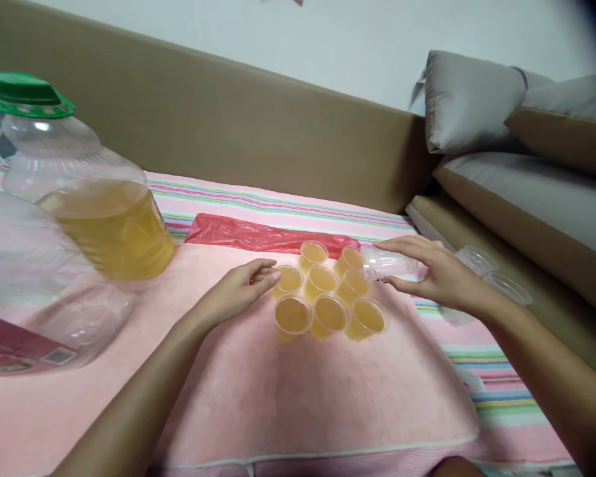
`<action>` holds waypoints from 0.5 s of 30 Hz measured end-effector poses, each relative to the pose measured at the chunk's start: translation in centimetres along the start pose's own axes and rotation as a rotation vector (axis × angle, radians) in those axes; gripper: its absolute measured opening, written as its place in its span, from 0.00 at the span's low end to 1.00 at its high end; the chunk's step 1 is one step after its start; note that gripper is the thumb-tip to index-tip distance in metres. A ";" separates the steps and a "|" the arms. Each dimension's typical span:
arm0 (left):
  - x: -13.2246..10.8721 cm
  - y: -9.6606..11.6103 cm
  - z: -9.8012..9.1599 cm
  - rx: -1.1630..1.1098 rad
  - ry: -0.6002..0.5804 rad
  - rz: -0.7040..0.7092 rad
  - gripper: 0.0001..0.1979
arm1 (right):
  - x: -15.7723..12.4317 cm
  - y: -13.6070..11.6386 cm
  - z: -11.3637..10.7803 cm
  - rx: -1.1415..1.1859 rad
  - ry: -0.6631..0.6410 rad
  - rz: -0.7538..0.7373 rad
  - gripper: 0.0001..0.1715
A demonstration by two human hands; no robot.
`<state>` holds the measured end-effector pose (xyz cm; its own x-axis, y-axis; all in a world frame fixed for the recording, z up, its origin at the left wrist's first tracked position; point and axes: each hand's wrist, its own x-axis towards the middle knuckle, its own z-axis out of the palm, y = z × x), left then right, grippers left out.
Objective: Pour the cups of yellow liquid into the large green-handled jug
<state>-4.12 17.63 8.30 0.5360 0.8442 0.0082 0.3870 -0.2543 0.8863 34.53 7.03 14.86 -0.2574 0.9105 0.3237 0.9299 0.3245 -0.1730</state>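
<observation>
Left of the fingers stands the big oil jug [87, 199]. At the fingertips sit the filled cups [328, 291] on the pink towel [278, 397]. Judging by this, another cup is being added; it needs righting. Right hand [440, 275] grasps the empty cup [387, 263] sideways; left hand [246, 285], fingers loose, touches the cluster's edge.

Right hand [440, 275] around empty cup [387, 264]
</observation>
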 end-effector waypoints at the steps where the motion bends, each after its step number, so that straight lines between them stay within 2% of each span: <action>1: 0.0 0.0 0.0 0.005 0.007 0.006 0.32 | 0.1 -0.2 -0.2 0.007 0.013 0.024 0.30; 8: -0.1 -0.2 -0.3 0.026 0.048 0.035 0.30 | -0.3 -1.6 -0.2 0.110 0.078 0.141 0.30; 15: -0.2 -0.1 -0.4 -0.001 0.071 0.045 0.29 | -2.0 -2.9 2.5 0.178 0.330 0.336 0.33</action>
<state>-4.57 17.72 8.37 0.4979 0.8634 0.0812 0.3627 -0.2924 0.8849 31.71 4.91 12.35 0.1718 0.8518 0.4950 0.8806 0.0925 -0.4647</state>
